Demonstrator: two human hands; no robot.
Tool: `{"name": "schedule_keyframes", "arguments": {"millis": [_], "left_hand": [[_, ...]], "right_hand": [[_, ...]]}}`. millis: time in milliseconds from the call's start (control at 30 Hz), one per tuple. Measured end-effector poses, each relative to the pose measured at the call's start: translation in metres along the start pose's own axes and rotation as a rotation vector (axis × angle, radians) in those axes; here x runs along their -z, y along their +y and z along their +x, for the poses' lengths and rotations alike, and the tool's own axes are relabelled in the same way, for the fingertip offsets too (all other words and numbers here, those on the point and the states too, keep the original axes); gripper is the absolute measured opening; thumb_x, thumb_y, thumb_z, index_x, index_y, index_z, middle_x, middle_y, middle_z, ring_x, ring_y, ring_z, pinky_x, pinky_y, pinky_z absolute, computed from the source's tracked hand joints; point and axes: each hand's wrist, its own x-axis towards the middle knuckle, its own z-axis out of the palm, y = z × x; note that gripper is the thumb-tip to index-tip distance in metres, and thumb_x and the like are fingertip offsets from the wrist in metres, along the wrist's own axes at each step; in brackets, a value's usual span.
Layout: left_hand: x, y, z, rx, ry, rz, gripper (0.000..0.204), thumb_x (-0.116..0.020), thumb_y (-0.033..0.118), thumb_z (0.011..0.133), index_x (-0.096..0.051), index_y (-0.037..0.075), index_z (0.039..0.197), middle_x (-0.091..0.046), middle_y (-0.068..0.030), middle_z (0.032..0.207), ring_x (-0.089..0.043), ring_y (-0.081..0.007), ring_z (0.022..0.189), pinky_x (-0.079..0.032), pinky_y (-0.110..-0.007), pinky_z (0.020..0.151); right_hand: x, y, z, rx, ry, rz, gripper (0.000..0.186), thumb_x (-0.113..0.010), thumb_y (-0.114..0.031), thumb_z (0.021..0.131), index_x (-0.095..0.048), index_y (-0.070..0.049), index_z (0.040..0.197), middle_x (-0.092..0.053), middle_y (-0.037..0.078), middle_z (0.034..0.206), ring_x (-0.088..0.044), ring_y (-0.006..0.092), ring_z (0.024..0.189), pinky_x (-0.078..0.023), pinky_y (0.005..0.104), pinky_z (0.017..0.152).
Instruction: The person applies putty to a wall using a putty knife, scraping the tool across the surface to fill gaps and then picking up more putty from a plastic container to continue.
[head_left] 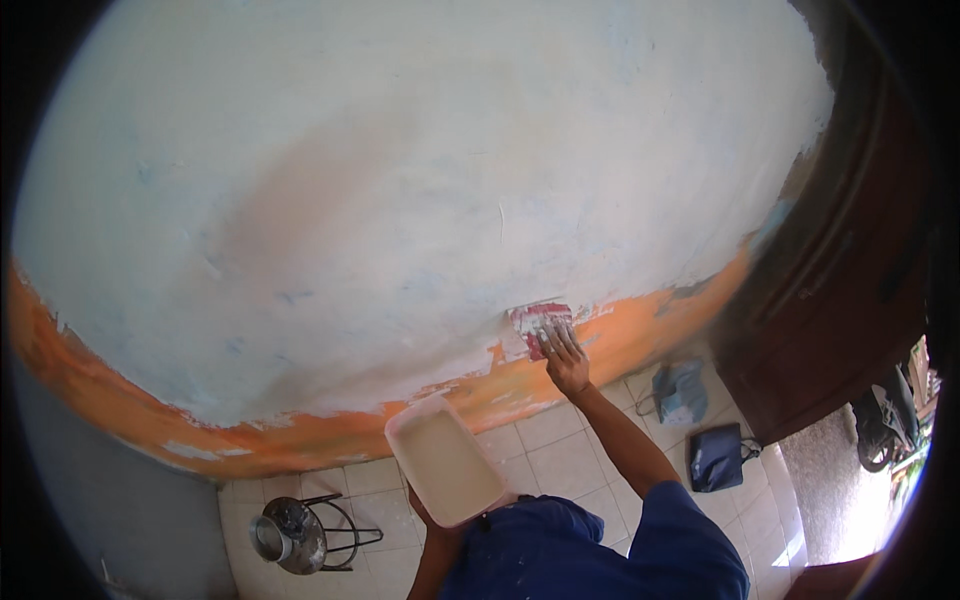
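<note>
My right hand (564, 362) grips a red, putty-smeared wide scraper (530, 318) held flat on the wall (420, 180), at the lower edge of the whitish coat where orange paint shows. Its fingers lie over the scraper. My left hand (422, 512), low in the middle and mostly hidden, holds a pale pink rectangular container (440, 455) of cream-white paste below and left of the scraper. The wall is mostly covered in uneven white, with an orange band along its bottom.
On the tiled floor (555, 460) stand a black metal stool (335, 535) with a metal pot (268, 537) at lower left, a blue-grey bag (680, 392) and a dark pouch (715, 460) at right. A dark red door (840, 320) opens onto bright ground and a parked motorbike (880, 420).
</note>
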Motion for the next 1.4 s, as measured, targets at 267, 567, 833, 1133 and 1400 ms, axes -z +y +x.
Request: {"name": "schedule_keyframes", "arguments": {"millis": [267, 567, 833, 1133, 1400], "left_hand": [[0.002, 0.009, -0.006, 0.02, -0.001, -0.063, 0.087, -0.051, 0.063, 0.073, -0.028, 0.008, 0.137, -0.038, -0.0127, 0.131, -0.041, -0.0311, 0.118, -0.031, -0.058, 0.097], [-0.008, -0.007, 0.001, -0.019, 0.022, -0.093, 0.091, -0.052, 0.065, 0.071, -0.026, 0.008, 0.138, -0.037, -0.0132, 0.132, -0.041, -0.0312, 0.118, -0.029, -0.06, 0.098], [-0.004, -0.016, 0.0, -0.1, 0.053, -0.16, 0.091, -0.053, 0.064, 0.071, -0.026, 0.008, 0.137, -0.036, -0.0133, 0.132, -0.04, -0.0315, 0.118, -0.029, -0.06, 0.098], [-0.008, -0.032, 0.016, -0.089, 0.053, -0.168, 0.09, -0.053, 0.064, 0.071, -0.027, 0.009, 0.137, -0.036, -0.0134, 0.132, -0.04, -0.0319, 0.118, -0.029, -0.06, 0.097], [-0.008, -0.036, 0.021, -0.103, 0.049, -0.182, 0.09, -0.054, 0.063, 0.071, -0.027, 0.009, 0.137, -0.036, -0.0135, 0.132, -0.04, -0.0323, 0.118, -0.029, -0.061, 0.097]], "right_hand": [[0.061, -0.01, 0.15, 0.03, 0.321, -0.104, 0.037, -0.049, 0.007, 0.074, -0.059, 0.002, 0.109, -0.057, 0.019, 0.116, -0.053, 0.0354, 0.111, -0.043, 0.0459, 0.094], [-0.035, 0.002, 0.044, 0.092, 0.063, -0.031, 0.045, -0.046, 0.004, 0.074, -0.053, 0.0, 0.119, -0.045, 0.018, 0.13, -0.042, 0.0392, 0.12, -0.038, 0.0507, 0.098], [0.025, 0.005, 0.044, -0.033, 0.204, 0.089, 0.031, -0.047, 0.008, 0.08, -0.062, 0.0, 0.105, -0.061, 0.016, 0.111, -0.055, 0.0334, 0.109, -0.044, 0.0441, 0.094], [-0.002, 0.073, 0.092, 0.049, 0.253, -0.099, 0.038, -0.047, 0.007, 0.076, -0.059, 0.001, 0.112, -0.056, 0.019, 0.117, -0.051, 0.0376, 0.112, -0.042, 0.0485, 0.094], [0.009, 0.041, -0.011, -0.007, 0.018, 0.096, 0.035, -0.049, 0.006, 0.076, -0.061, 0.0, 0.107, -0.059, 0.016, 0.113, -0.054, 0.0333, 0.11, -0.044, 0.0451, 0.093]]}}
